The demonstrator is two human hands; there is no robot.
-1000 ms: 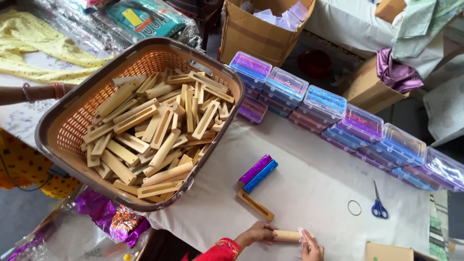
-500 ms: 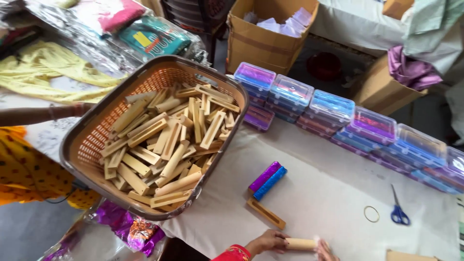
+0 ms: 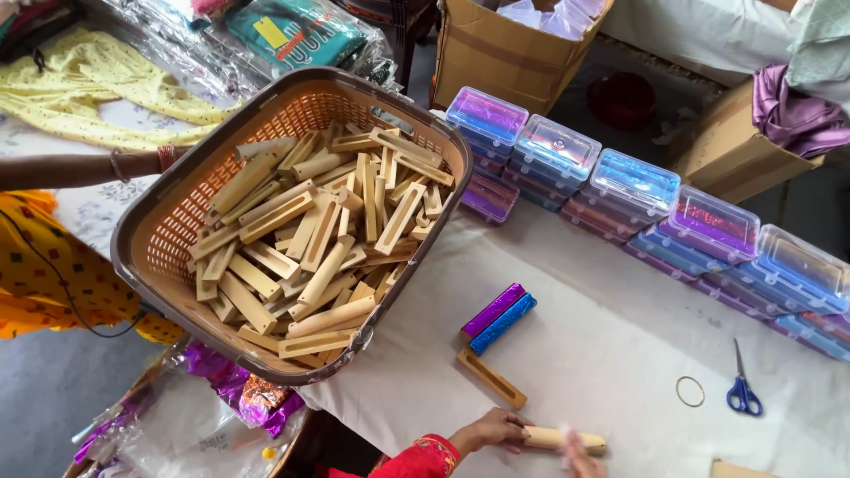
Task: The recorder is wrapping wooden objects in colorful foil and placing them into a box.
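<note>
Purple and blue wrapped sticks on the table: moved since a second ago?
No. The wrapped sticks lie at the same spot just above the slotted wooden piece; only the camera shifted.

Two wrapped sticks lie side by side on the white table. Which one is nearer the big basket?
The purple foil-wrapped stick. It lies on the side facing the basket of bare wooden pieces, while its blue twin lies against its far side.

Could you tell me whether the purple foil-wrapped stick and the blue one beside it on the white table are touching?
Touching. The head view shows the purple stick and blue stick lying side by side with no gap between them.
</note>
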